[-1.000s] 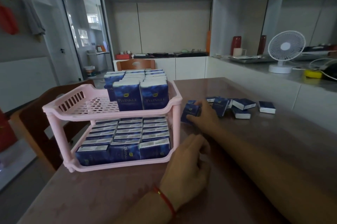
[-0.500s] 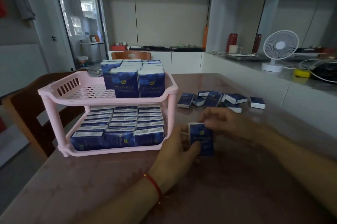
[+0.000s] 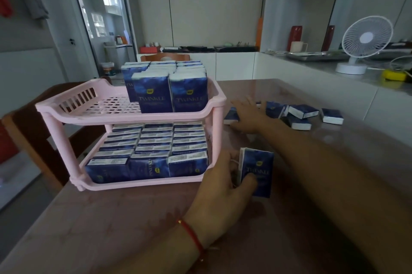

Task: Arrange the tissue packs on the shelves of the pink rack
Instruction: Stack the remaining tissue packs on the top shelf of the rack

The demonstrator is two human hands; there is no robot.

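lower shelf of the pink plastic two-tier rack (image 3: 131,115) full, upper part-filled; left hand (image 3: 219,186) grips one upright dark blue tissue pack (image 3: 256,173), right hand (image 3: 247,115) flat-open on the loose blue packs (image 3: 301,113) left on the brown table (image 3: 133,218).

Dim kitchen — brown table (image 3: 133,218), white fan (image 3: 365,37)

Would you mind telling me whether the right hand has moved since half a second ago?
Yes. The right hand has left the pack the left hand holds and reached away, to the loose packs beyond the rack.
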